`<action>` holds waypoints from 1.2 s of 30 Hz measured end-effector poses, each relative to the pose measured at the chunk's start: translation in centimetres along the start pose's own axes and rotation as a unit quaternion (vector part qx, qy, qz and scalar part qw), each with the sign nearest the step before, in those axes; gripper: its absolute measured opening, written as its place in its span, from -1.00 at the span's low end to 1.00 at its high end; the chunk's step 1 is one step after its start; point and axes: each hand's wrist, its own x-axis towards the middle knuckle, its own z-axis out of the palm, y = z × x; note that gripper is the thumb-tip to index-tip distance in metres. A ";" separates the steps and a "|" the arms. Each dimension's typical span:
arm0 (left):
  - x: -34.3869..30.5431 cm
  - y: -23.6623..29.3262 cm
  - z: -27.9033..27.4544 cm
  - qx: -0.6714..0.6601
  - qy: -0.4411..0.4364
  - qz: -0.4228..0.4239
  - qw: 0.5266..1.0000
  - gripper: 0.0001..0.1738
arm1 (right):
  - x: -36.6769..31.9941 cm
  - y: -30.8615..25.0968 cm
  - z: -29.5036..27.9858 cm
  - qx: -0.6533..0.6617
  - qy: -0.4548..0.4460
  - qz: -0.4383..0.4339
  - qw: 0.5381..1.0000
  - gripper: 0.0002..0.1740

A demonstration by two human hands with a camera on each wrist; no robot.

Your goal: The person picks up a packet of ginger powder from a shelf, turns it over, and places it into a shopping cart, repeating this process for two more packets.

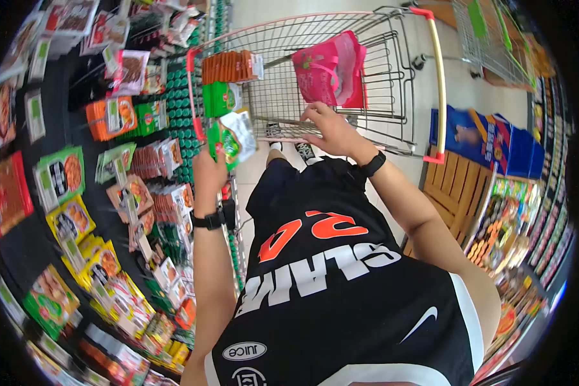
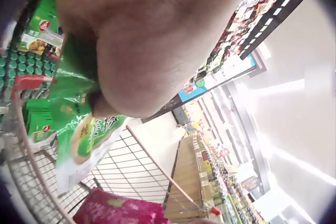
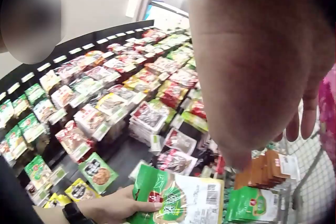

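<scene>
My left hand [image 1: 212, 164] grips a green and white snack packet [image 1: 230, 138] by its lower edge, held up beside the left rim of the wire shopping cart [image 1: 431, 83]. The left wrist view shows the same packet [image 2: 84, 134] under my hand [image 2: 157, 40]. In the right wrist view, that hand [image 3: 118, 208] pinches the packet [image 3: 178, 200]. My right hand [image 1: 325, 125] rests on the cart's near handle bar with its fingers curled over it. The right palm [image 3: 262, 66] fills the right wrist view.
In the cart lie a stack of orange packets [image 1: 228, 66], a green packet [image 1: 220, 98] and a pink bag [image 1: 331, 67]. Shelves of snack packets [image 1: 64, 174] line the left side. A wooden display [image 1: 460, 186] and blue boxes [image 1: 495, 138] stand to the right, and a second cart [image 1: 495, 38] is beyond.
</scene>
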 end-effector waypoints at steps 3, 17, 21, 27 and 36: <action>6.6 -1.5 0.4 0.025 -0.009 0.041 0.999 -0.62 | -0.7 4.5 2.2 0.007 -0.027 0.053 0.998 -0.45; 23.7 -11.2 15.0 0.123 -0.070 -0.046 0.989 -0.72 | 1.1 6.2 11.4 -0.189 -0.142 0.313 0.920 -0.34; 25.0 -11.5 17.3 0.146 -0.099 -0.054 0.983 -0.62 | 1.1 6.0 11.2 -0.176 -0.135 0.323 0.920 -0.41; 25.4 -10.3 18.0 0.168 -0.104 -0.023 0.980 -0.64 | 1.5 6.0 11.4 -0.176 -0.143 0.345 0.911 -0.39; 26.0 -11.4 20.8 0.154 -0.090 -0.033 0.983 -0.60 | 1.8 5.9 10.9 -0.170 -0.158 0.348 0.908 -0.37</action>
